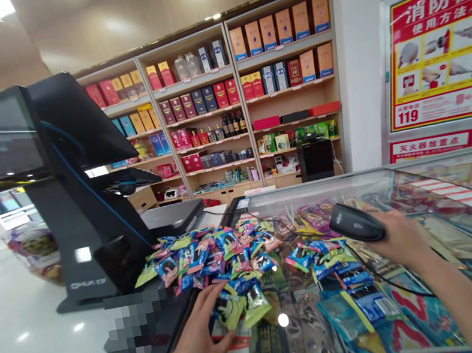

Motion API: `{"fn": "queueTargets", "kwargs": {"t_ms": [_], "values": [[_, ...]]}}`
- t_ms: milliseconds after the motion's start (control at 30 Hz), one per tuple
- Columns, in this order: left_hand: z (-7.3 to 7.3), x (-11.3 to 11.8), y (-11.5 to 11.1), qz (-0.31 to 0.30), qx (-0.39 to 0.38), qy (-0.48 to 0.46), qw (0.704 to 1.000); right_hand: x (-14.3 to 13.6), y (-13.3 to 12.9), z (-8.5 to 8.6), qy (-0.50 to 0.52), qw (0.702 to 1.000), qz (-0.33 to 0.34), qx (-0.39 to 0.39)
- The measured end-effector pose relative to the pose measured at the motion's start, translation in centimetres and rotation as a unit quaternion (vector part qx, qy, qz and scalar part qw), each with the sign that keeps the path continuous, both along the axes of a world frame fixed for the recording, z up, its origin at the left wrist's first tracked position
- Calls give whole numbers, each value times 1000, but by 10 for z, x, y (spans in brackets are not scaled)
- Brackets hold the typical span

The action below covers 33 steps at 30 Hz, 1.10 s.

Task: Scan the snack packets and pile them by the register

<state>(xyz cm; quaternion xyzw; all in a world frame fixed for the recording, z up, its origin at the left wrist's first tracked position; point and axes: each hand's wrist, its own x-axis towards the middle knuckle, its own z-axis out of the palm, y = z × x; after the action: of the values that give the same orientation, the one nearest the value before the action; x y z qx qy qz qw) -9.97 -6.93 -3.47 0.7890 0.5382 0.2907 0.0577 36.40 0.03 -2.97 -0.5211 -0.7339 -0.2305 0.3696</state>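
In the head view, two hands work over one glass-topped table (275, 273), well apart from each other. The right hand (395, 236) is closed around one black handheld scanner (356, 222), its head pointing left and its cable (395, 285) curving below the wrist. The left hand (203, 328) holds nothing; it is open, palm down, thumb apart from the fingers, at the near edge of a large pile of small packets (195, 256). Whether its fingertips touch them I cannot tell.

The packets, blue, pink and green, overlap too much to count. They lie in two groups: the large pile beside the terminal, and a smaller group (323, 255) between the pile and the scanner. One blue packet with a barcode (375, 304) shows nearer the camera.

On the left, one black terminal (89, 226) with two screens stands on a white table (7, 326). Behind, three shelf bays (206, 109) hold boxes and bottles; the top right shelf carries six tan boxes (268, 34). Two red signs (438, 55) hang on the right wall.
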Motion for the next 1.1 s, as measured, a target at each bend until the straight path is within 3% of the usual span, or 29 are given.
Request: {"fn": "queueTargets", "kwargs": {"t_ms": [167,400,600,767,867,1000,1100], "values": [[-14,0,2,8,-47,36,998,-2,3,-6,3,1000,7,-19],[-16,3,9,37,-39,74,996,-5,3,-7,-22,999,17,-21],[-7,-6,-5,36,-27,45,998,-14,-2,1,-28,999,27,-12],[13,-9,-14,26,-86,-107,990,-21,-8,10,-28,999,36,-16],[22,2,-9,58,-152,-289,943,-24,-10,12,-24,998,48,-11],[34,41,13,80,-224,-542,806,-28,-12,13,-13,998,67,-8],[46,81,35,29,-269,-621,736,-33,-14,15,1,997,75,-9]]}}
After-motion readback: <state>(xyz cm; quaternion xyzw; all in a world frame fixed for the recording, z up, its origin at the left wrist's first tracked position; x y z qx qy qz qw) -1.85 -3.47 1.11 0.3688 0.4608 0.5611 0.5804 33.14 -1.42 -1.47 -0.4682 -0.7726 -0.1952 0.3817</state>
